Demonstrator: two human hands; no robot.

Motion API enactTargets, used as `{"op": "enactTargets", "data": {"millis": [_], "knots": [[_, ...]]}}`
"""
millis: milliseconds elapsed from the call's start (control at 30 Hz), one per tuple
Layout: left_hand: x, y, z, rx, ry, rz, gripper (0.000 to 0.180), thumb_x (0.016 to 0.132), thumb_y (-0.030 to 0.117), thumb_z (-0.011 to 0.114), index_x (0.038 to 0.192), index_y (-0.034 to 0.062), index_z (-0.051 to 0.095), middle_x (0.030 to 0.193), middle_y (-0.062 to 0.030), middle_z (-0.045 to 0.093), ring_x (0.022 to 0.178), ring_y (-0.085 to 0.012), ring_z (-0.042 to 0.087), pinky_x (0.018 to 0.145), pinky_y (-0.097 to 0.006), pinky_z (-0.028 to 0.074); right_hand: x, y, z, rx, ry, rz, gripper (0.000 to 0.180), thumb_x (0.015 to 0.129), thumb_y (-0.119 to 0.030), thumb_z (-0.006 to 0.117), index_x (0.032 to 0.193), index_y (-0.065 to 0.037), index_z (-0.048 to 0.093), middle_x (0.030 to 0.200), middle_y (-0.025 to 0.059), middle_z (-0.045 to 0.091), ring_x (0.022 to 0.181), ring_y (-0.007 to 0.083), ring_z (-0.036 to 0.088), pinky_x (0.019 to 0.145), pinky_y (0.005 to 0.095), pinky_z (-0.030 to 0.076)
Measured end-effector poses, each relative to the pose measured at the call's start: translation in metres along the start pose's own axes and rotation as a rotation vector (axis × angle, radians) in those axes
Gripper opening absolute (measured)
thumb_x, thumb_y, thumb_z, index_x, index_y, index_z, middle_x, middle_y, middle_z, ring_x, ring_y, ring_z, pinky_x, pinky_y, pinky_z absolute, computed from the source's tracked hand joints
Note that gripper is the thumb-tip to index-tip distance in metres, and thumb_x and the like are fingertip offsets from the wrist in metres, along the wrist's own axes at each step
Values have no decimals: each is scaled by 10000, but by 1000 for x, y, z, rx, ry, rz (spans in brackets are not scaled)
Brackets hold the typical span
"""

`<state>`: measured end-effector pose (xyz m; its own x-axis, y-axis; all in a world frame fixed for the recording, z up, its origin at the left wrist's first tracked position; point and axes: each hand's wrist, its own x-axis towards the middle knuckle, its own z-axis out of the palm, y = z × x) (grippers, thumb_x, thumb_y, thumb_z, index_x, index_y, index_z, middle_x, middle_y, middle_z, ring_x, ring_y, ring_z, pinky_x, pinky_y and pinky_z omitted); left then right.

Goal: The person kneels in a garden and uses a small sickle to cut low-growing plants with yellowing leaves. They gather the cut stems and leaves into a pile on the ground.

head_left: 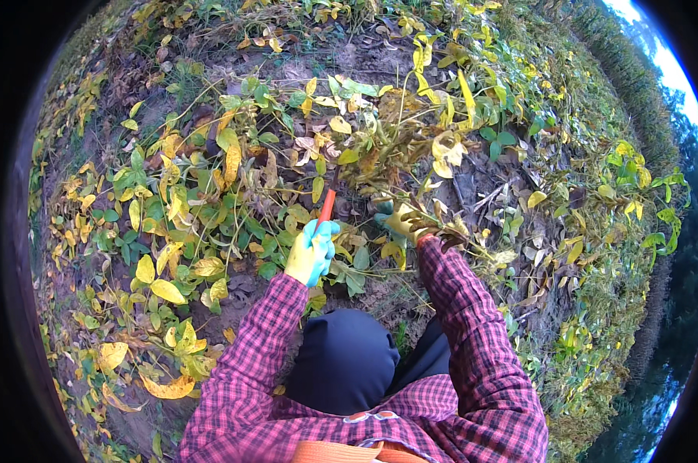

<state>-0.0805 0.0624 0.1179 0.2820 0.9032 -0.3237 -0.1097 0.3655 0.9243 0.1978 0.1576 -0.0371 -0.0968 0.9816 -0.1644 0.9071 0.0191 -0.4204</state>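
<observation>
My left hand (312, 251), in a yellow and light-blue glove, is closed around the handle of an orange-handled tool (328, 207). The tool points up and away from me. Its dark far end runs in among leaves and stems, so its shape cannot be made out. To the right, my right hand (396, 221), gloved in yellow and teal, is wrapped around the lower stems of a drying bean plant (380, 147). Stems and leaves cover part of its fingers. The plant has brown pods and yellowing leaves, and leans up and away from my hand.
Yellow and green bean plants (163, 208) spread thickly on the left. Brown soil (364, 58) with fallen leaves shows at the far side. More plants (596, 255) line the right, with dark trees and bright sky past them. My dark-clothed knee (345, 359) is close below my hands.
</observation>
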Motion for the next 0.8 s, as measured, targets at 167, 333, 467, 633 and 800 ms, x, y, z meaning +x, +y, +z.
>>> {"op": "enactTargets", "data": {"millis": [167, 333, 467, 633, 800], "knots": [[-2, -12, -2, -102, 7, -75, 333, 970, 320, 429, 1129, 37, 502, 626, 23, 419, 469, -58, 342, 409, -222, 315, -11, -28, -119, 1815, -31, -23, 613, 904, -353, 605, 1359, -5, 387, 1139, 78, 587, 934, 129, 601, 800, 269, 483], [-8, -20, 8, -87, 4, -22, 338, 957, 323, 460, 1126, 36, 517, 618, 27, 404, 473, -59, 355, 401, -229, 299, 6, -82, -203, 1702, -269, -224, 622, 909, -350, 590, 1375, -10, 359, 1141, 74, 597, 894, 138, 616, 770, 267, 492], [-13, -25, 8, -79, 31, -53, 307, 958, 282, 483, 1137, 37, 530, 600, 26, 419, 460, -66, 365, 396, -240, 299, 32, -120, -212, 1261, -536, -297, 629, 913, -349, 578, 1388, -14, 337, 1143, 71, 605, 863, 145, 629, 746, 266, 498], [-11, -55, -4, 133, 41, 13, 320, 959, 288, 481, 1134, 28, 546, 649, -12, 506, 536, -107, 495, 495, -269, 418, 40, -172, -186, 401, -531, -332, 569, 867, -438, 574, 1258, -44, 449, 1021, 108, 640, 794, 194, 649, 700, 300, 512], [2, -66, -17, -1089, -598, -162, 258, 953, 291, 496, 1035, 51, 540, 696, 13, 529, 552, -66, 510, 494, -200, 444, 19, -187, -155, 63, -160, -357, 417, 869, -448, 567, 960, -52, 659, 774, 110, 669, 672, 178, 617, 640, 334, 494]]}}
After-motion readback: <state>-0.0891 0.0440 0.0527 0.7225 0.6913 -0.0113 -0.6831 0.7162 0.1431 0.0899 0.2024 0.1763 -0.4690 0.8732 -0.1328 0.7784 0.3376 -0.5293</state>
